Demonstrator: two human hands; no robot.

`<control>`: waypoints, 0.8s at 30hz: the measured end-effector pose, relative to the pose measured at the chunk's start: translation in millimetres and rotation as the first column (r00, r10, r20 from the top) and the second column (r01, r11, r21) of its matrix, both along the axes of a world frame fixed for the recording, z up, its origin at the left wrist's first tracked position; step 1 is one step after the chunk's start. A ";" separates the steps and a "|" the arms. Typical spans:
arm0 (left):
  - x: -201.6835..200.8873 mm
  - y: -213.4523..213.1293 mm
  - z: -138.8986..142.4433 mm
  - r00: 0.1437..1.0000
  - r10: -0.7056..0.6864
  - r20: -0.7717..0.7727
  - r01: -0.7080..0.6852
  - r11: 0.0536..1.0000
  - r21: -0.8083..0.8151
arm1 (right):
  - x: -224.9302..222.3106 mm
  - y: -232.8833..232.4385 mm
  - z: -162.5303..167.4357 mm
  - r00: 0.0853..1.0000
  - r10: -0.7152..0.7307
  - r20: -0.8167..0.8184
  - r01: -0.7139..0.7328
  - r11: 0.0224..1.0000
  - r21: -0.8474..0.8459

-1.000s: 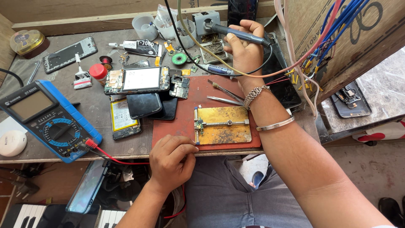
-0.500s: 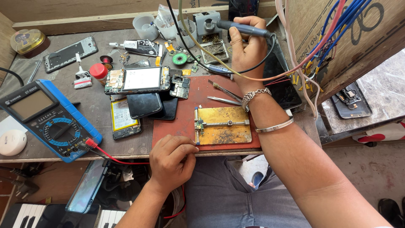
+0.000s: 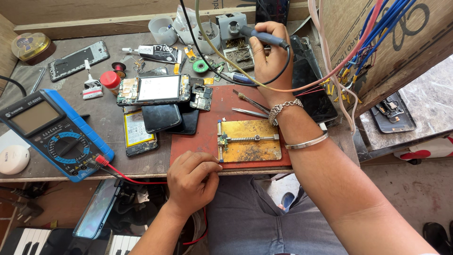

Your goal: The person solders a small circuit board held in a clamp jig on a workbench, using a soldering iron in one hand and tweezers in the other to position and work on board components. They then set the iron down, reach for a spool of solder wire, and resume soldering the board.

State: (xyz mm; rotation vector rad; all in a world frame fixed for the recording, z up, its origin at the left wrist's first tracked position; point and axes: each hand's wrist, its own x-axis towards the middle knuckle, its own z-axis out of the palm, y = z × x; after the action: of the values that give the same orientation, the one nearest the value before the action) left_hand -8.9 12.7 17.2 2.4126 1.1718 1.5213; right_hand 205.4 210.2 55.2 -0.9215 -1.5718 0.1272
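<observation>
The soldering iron (image 3: 264, 37) sits gripped in my right hand (image 3: 271, 56) at the far side of the bench, its tip at the grey stand (image 3: 231, 23). My left hand (image 3: 193, 182) rests curled in a loose fist on the near edge of the red mat (image 3: 203, 137), just beside the brass board holder (image 3: 249, 140). I see a blue multimeter (image 3: 52, 132) off to the left.

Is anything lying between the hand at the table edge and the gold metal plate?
Nothing visible. The left hand rests at the near edge of the red mat, right beside the gold metal holder plate; only bare mat shows between them.
</observation>
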 end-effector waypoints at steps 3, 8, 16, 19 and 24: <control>-0.8 -0.1 0.3 1.000 0.002 -0.001 -0.002 1.000 0.003 | -1.5 -3.0 1.5 0.999 0.035 0.022 -0.035 0.999 -0.018; -0.8 0.0 0.1 1.000 -0.001 -0.001 0.001 1.000 0.002 | -3.1 -4.7 2.3 0.999 0.048 0.006 -0.048 0.998 -0.029; 0.1 -0.5 0.1 1.000 0.009 -0.001 -0.009 1.000 -0.009 | -2.6 -4.6 2.2 0.999 -0.004 0.050 0.005 1.000 -0.014; -0.2 -0.5 0.7 1.000 -0.001 0.004 0.001 1.000 0.000 | -3.4 -5.0 3.1 0.999 -0.005 0.051 0.006 1.000 -0.020; -0.5 -0.5 1.2 1.000 -0.007 0.004 0.007 1.000 -0.002 | -3.3 -6.2 2.4 0.999 -0.016 0.034 0.019 0.997 -0.073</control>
State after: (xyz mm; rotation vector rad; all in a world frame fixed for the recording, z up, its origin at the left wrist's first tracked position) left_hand -9.4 12.3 18.5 2.4088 1.1630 1.5209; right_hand 202.1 204.0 57.6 -0.9989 -1.5982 0.1588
